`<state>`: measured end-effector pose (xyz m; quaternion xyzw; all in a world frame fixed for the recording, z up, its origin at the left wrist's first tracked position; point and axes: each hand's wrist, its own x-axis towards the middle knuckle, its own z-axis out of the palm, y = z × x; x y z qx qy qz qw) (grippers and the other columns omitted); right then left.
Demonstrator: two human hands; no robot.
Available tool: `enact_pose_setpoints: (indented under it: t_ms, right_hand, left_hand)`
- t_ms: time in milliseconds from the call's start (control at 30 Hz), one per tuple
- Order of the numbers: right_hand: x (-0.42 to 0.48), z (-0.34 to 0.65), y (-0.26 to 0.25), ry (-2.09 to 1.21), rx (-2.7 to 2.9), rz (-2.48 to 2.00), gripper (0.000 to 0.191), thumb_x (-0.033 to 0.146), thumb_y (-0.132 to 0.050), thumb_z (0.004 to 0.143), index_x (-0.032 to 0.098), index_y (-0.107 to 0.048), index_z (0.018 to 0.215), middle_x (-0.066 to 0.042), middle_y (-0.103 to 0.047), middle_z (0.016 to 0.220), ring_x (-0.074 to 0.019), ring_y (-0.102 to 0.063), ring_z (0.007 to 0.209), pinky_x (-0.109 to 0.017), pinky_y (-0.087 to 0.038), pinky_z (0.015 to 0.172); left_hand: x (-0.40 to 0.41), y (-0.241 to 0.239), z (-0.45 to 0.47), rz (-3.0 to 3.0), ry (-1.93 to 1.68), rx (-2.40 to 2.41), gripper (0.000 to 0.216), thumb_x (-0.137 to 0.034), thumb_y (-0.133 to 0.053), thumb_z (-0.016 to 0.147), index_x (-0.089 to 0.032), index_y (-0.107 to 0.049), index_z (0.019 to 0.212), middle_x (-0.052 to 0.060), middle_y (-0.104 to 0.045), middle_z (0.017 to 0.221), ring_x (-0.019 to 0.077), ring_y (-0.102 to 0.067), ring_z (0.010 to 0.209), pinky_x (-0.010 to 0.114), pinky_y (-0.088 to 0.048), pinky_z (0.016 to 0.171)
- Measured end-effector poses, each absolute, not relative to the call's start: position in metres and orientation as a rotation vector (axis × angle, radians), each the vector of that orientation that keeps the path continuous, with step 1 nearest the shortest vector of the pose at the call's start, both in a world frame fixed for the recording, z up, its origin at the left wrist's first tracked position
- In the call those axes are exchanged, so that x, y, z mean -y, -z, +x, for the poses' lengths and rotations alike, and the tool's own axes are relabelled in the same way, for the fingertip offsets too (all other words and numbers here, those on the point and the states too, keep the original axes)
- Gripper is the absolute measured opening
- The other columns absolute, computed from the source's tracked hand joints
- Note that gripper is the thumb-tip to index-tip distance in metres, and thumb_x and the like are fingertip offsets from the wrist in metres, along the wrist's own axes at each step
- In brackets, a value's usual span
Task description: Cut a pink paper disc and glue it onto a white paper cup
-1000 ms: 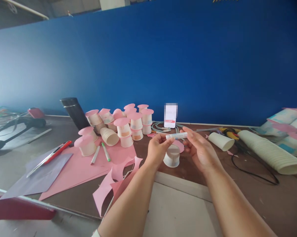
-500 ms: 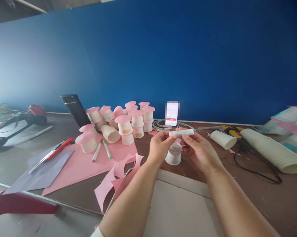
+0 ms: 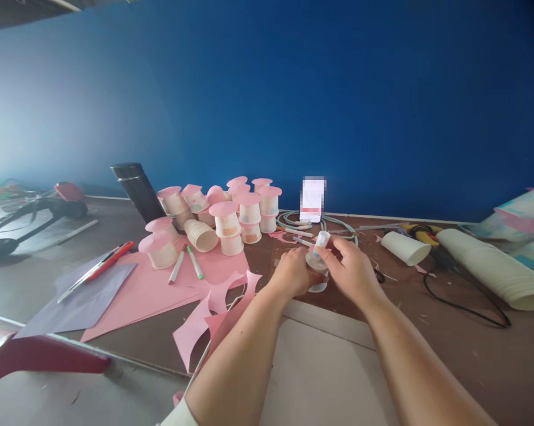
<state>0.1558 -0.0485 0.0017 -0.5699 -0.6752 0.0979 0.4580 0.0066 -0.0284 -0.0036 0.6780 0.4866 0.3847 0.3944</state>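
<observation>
Both hands meet over a small upturned white paper cup on the brown table. My left hand is closed round the cup's left side. My right hand pinches a short white glue stick, tipped upright with its lower end on the cup's top. A pink paper piece under the cup is mostly hidden by my fingers.
Behind and left stands a cluster of paper cups with pink lids, on pink paper sheets with two markers. Also there: a black flask, a red-handled cutter, a phone, cables, a cup stack lying flat.
The glue stick was held level between both hands above the cup. Now my right hand alone holds it upright against the cup's top, and my left hand has dropped to grip the cup.
</observation>
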Motion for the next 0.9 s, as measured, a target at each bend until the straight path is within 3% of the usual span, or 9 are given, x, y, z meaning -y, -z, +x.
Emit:
enact_pose_setpoints:
  t_ms: [367,467,633,800,900]
  right_hand:
    - [0.049,0.157,-0.002,-0.103,1.739,-1.43,0.024,0.044,-0.059,0.09,0.024,-0.068,0.096,-0.008,-0.071,0.088,-0.0267,-0.062,0.084,-0.038,-0.043,0.076]
    - [0.05,0.155,-0.003,-0.232,1.764,-1.418,0.026,0.047,-0.058,0.091,0.024,-0.067,0.096,-0.007,-0.072,0.086,-0.0238,-0.063,0.076,-0.035,-0.043,0.071]
    - [0.051,0.151,-0.004,-0.112,1.634,-1.569,0.025,0.046,-0.06,0.087,0.022,-0.066,0.089,-0.009,-0.073,0.085,-0.0273,-0.064,0.081,-0.037,-0.042,0.072]
    - [0.053,0.152,-0.011,-0.495,1.389,-1.442,0.041,0.06,-0.063,0.084,0.021,-0.071,0.093,-0.008,-0.074,0.084,-0.0251,-0.066,0.078,-0.036,-0.047,0.071]
    - [0.05,0.157,-0.012,-0.634,1.137,-1.31,0.045,0.064,-0.068,0.079,0.02,-0.073,0.087,-0.007,-0.073,0.08,-0.023,-0.065,0.076,-0.035,-0.048,0.07]
  left_hand:
    - [0.029,0.005,0.004,1.744,-0.979,-1.25,0.026,-0.031,-0.084,0.057,-0.023,-0.067,0.074,0.007,-0.072,0.079,0.0303,-0.067,0.087,0.034,-0.051,0.077]
    - [0.03,0.002,0.004,1.83,-0.919,-1.274,0.025,-0.031,-0.082,0.061,-0.022,-0.069,0.081,0.009,-0.073,0.084,0.031,-0.068,0.09,0.035,-0.051,0.078]
    - [0.032,-0.007,0.005,1.956,-0.599,-1.413,0.041,-0.039,-0.078,0.067,-0.018,-0.067,0.101,0.013,-0.073,0.105,0.0333,-0.066,0.101,0.038,-0.051,0.083]
    - [0.032,-0.007,0.005,1.949,-0.56,-1.432,0.053,-0.042,-0.08,0.066,-0.016,-0.066,0.11,0.017,-0.07,0.116,0.0368,-0.063,0.111,0.04,-0.05,0.087]
    - [0.032,-0.005,0.005,1.912,-0.677,-1.384,0.075,-0.043,-0.086,0.058,-0.015,-0.063,0.124,0.019,-0.065,0.126,0.0402,-0.056,0.122,0.045,-0.047,0.096]
